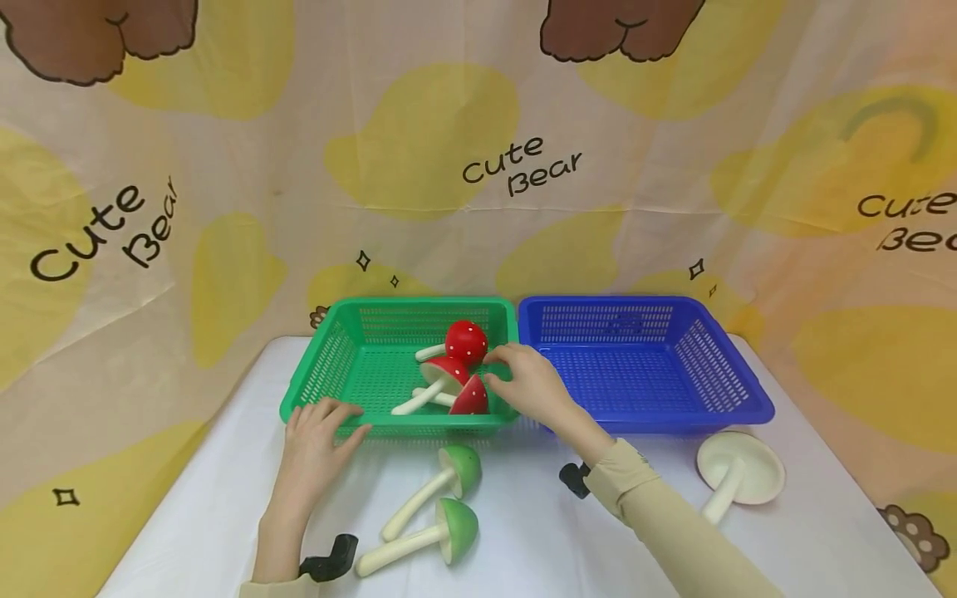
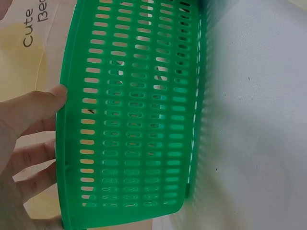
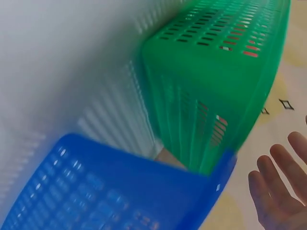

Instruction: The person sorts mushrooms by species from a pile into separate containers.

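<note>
My left hand rests at the front left corner of the green basket, fingers relaxed over the rim. Its thumb tip touches that rim in the left wrist view. Above the basket's right wall hovers my right hand, fingers apart and holding nothing. Just left of its fingertips lies a round-capped red toy mushroom with white dots. Two more red mushrooms, one with its gills showing and one tilted on its side, lie against it inside the basket.
A blue basket stands right beside the green one. Two green-capped mushrooms, one farther and one nearer, lie on the white table in front. A pale mushroom lies at the right. Patterned cloth hangs behind.
</note>
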The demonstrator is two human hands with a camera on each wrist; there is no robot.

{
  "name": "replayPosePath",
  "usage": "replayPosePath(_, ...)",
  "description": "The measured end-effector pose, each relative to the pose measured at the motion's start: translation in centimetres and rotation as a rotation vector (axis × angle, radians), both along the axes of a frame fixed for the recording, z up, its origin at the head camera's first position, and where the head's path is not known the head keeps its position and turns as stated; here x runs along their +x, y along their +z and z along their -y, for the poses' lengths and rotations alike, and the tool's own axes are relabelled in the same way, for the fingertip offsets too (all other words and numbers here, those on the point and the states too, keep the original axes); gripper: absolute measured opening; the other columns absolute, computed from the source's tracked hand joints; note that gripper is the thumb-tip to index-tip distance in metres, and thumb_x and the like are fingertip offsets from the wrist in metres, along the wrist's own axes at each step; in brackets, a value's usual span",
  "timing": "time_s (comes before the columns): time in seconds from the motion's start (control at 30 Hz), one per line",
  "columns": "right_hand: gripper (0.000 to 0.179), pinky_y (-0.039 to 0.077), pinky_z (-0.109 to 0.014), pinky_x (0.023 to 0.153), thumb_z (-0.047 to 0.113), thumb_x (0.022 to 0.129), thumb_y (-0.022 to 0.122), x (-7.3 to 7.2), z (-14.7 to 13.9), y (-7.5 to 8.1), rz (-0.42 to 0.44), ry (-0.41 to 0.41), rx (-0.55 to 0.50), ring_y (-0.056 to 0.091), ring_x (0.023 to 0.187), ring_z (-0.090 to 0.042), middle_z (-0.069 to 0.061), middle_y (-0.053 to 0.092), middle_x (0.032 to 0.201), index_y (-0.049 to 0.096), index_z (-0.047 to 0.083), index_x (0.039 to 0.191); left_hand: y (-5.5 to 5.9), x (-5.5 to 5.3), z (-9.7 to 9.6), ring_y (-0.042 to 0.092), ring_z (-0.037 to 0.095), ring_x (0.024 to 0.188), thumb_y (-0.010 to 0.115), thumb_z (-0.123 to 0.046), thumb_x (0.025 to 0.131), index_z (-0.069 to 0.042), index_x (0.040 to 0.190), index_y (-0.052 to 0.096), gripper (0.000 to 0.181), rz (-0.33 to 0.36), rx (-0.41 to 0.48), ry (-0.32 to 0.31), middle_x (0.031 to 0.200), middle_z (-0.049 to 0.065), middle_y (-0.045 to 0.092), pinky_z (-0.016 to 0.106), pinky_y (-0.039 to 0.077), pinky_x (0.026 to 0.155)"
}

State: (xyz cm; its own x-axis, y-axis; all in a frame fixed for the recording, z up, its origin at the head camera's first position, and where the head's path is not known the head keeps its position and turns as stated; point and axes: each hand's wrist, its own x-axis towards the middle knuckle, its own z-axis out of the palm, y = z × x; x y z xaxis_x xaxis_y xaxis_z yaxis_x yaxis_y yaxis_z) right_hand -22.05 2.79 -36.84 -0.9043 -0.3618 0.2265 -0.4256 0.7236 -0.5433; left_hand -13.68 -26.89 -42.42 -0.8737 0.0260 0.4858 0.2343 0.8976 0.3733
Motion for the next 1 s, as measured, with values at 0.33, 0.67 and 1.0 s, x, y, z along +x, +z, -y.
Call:
replayPosePath(0.33, 0.028, 0.051, -0.046, 0.093, 0.021, 0.088, 0.067, 2.0, -3.7, 0.8, -0.013, -0.08, -0.099, 0.062, 0.11, -0.025, -0.004, 0.068, 0.112, 0.068, 0.014, 0.115, -0.1, 0.1, 0.0, 0.054, 0.035, 0.1, 0.079, -0.017, 0.077, -0.009, 0.099, 0.07, 0.025, -0.014, 0.0, -0.002, 0.096, 0.009, 0.064, 0.065, 0.028, 0.104)
replayPosePath(0.67, 0.028, 0.051, -0.046, 0.093, 0.018, 0.088, 0.068, 4.5, -7.3, -0.1, -0.053, -0.178, -0.202, 0.062, 0.109, -0.026, -0.006, 0.067, 0.114, 0.067, 0.013, 0.116, 0.2, -0.1, -0.1, 0.054, 0.037, 0.1, 0.078, -0.017, 0.078, -0.008, 0.1, 0.07, 0.025, -0.008, 0.006, -0.012, 0.096, 0.01, 0.064, 0.068, 0.026, 0.104)
replayPosePath(1.0, 0.028, 0.052, -0.046, 0.091, 0.014, 0.087, 0.069, 6.6, -10.6, -1.3, -0.102, -0.268, -0.199, 0.063, 0.107, -0.027, -0.009, 0.068, 0.113, 0.067, 0.01, 0.114, 0.0, -0.2, 0.0, 0.053, 0.037, 0.099, 0.079, -0.016, 0.077, -0.008, 0.098, 0.07, 0.025, -0.031, 0.004, -0.022, 0.094, 0.01, 0.063, 0.07, 0.026, 0.103)
